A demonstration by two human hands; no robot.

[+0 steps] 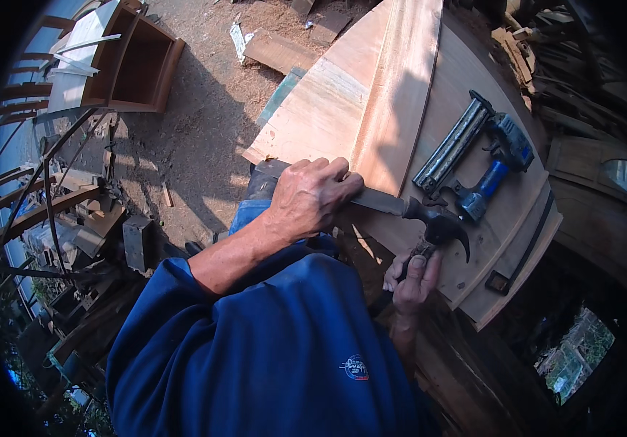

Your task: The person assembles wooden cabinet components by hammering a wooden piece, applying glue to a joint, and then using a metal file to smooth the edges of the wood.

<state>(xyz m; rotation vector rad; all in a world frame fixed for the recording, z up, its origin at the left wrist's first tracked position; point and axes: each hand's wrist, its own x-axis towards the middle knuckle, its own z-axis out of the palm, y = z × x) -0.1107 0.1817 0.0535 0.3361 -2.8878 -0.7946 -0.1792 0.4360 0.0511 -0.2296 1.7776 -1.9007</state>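
Observation:
My left hand (317, 191) is closed round the handle of a claw hammer (379, 202), held slantwise over the near edge of a pale wooden panel (321, 109). The dark hammer head (441, 227) points right, its claw curving down. Just below the head, my right hand (417, 284) has its fingers pinched together. Between them is a small, dark, rough-looking piece close to the hammer head; its kind cannot be made out. A blue and black nail gun (499, 156) lies on the panel beyond the hammer.
A long raised board (397, 87) runs across the panel. Near its right end lies a dark strip with a blocky end (499, 282). An open wooden cabinet (139, 65) stands at the far left. Scrap wood (594, 87) is heaped at the right; sawdust covers the ground (204, 109).

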